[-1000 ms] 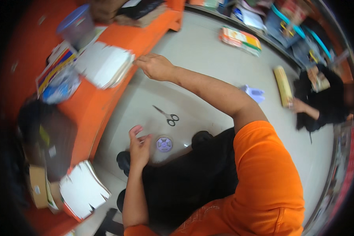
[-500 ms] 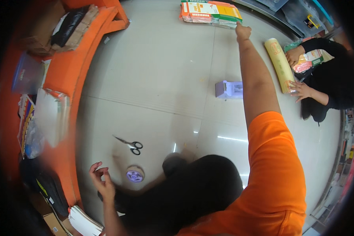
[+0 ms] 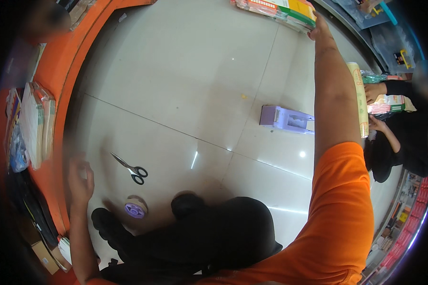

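At the far end of the floor, my right hand [image 3: 320,27] closes on the right end of a flat stack of colourful packs [image 3: 280,10] in clear wrap, orange, yellow, white and green. Its fingertips are partly hidden. My left hand [image 3: 82,179] hangs near the orange shelf, fingers apart and slightly bent, blurred, with nothing in it. Black-handled scissors [image 3: 131,169] lie on the floor to its right. Nearer to me is a roll of tape [image 3: 136,207] on a purple core. A purple tape dispenser [image 3: 284,118] stands left of my right forearm.
An orange shelf [image 3: 62,95] with stacked papers [image 3: 38,123] borders the left side. At the right, a co-worker in black [image 3: 409,128] has hands by a yellowish film roll [image 3: 359,95], partly behind my arm. Clear plastic bins [image 3: 390,45] stand at the far right.
The view has shifted, so the scissors, tape roll and shelf sit further left. My right hand stays at the pack stack's end. My left hand has moved toward the shelf.
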Available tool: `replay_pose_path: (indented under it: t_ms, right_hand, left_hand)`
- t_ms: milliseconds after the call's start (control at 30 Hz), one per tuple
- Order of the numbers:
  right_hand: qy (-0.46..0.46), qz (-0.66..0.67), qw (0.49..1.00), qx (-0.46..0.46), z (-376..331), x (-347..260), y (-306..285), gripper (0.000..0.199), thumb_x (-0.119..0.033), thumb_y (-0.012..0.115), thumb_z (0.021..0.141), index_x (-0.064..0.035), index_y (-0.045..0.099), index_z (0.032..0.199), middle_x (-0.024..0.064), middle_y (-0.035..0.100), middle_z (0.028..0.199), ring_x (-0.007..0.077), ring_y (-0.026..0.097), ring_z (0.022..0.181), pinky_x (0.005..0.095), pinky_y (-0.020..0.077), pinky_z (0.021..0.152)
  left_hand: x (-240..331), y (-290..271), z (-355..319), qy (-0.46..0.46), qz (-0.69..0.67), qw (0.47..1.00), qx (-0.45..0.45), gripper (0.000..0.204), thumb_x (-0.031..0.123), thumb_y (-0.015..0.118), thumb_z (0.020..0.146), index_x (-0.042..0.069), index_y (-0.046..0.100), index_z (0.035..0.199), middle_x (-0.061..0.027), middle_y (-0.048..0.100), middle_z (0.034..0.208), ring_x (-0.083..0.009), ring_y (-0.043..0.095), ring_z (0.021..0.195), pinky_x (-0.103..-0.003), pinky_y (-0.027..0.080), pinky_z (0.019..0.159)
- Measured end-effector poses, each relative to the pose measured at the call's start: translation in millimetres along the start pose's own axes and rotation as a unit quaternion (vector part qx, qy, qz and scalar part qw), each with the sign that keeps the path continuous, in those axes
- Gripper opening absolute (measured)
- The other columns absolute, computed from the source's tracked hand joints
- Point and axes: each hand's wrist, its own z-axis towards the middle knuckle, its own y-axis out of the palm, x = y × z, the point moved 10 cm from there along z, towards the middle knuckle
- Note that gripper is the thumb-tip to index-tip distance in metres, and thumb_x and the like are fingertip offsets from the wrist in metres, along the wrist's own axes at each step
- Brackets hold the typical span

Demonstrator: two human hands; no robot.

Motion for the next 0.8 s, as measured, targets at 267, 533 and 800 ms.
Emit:
replay_pose_path:
  t_ms: [267,533,800]
  right_hand:
    - [-0.035,0.072,0.993,-0.093,-24.9,-28.7,36.4,0.052,-0.047,0.066,0.087,-0.0176,0.055,0.128,0.0064,0.057,0.129,0.0256,0.052,0.116,0.045,0.0373,0.094]
    - [0.003,0.138,0.99,-0.005,25.3,-3.7,-21.8,0.072,-0.052,0.071,0.083,-0.0166,0.039,0.138,0.0151,0.04,0.119,0.0245,0.049,0.083,0.0347,0.0447,0.068]
    - [-0.045,0.13,0.989,-0.054,37.5,-20.2,10.5,0.064,-0.049,0.07,0.088,-0.0052,0.048,0.129,0.0094,0.049,0.098,0.022,0.051,0.079,0.03,0.048,0.065]
  left_hand:
    - [13.5,15.9,54.1,-0.021,-0.035,0.999,0.035,0.039,-0.006,0.056,0.089,0.001,0.05,0.126,-0.0128,0.06,0.118,-0.017,0.063,0.084,-0.03,0.05,0.075]
    - [36.6,43.8,56.8,0.032,-0.091,0.995,0.016,0.038,-0.007,0.057,0.087,0.0,0.049,0.124,-0.0145,0.059,0.123,-0.0164,0.063,0.081,-0.03,0.051,0.074]
    - [-8.7,32.7,38.1,-0.033,-0.032,0.999,0.023,0.039,-0.005,0.057,0.089,0.001,0.049,0.126,-0.0126,0.059,0.124,-0.0156,0.063,0.08,-0.03,0.051,0.074]
